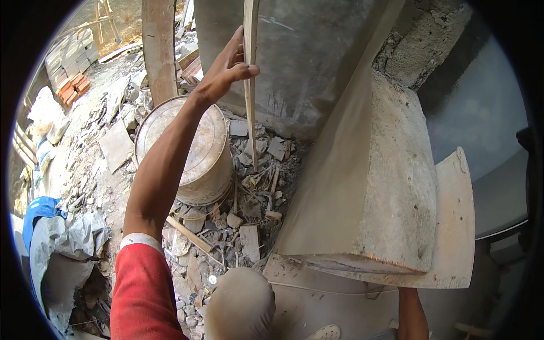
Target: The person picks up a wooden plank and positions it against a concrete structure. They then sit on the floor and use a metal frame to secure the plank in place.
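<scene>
Reaching far forward from the lower left, the left hand [226, 71] is wrapped around a thin wooden slat [250, 90], thumb across its near face and fingers curled behind it. The slat stands close to upright, its long axis running from the top edge of the head view down into the rubble [249, 187] at the foot of a grey plastered wall [317, 56]; its lower end rests among broken bits just right of a dirty round bucket [190, 150]. So the slat lies right inside the left palm, grasped high up, with most of its length hanging below the fingers.

The right hand cannot be seen: only a short stretch of right forearm [412, 314] shows at the bottom edge, rising under a pale flat board [453, 226] that carries a big wedge of grey mortar or concrete [368, 187] (whether its fingers grip the board from below, I cannot tell). That arm is well apart from the slat, so the left hand is plainly the nearer one.

Near the bottom, a red sleeve [144, 294] covers the left upper arm. Far left lie stacked bricks [71, 88], a blue sack [39, 209] and grey sheeting [68, 243], with a wooden post [158, 45] standing behind the bucket.
</scene>
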`<state>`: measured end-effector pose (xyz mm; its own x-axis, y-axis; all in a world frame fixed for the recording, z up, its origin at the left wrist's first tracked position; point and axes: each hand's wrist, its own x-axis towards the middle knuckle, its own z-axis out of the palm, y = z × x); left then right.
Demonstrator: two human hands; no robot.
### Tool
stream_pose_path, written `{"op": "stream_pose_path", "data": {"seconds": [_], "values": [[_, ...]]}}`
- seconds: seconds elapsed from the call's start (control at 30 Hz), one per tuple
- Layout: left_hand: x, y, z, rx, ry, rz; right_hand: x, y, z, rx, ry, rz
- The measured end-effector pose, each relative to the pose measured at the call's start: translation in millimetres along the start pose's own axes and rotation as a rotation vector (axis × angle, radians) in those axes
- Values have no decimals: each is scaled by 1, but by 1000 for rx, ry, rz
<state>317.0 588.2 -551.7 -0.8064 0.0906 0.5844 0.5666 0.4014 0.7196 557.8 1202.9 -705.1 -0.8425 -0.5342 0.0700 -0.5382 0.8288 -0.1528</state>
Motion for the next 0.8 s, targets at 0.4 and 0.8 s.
{"op": "stream_pose_path", "data": {"seconds": [0.4,0.8], "values": [[-80,136,-23,-850,-235,95,74,-98,-61,903,92,78],[-154,132,-25,-765,-72,28,76,-109,-69,1057,101,114]]}}
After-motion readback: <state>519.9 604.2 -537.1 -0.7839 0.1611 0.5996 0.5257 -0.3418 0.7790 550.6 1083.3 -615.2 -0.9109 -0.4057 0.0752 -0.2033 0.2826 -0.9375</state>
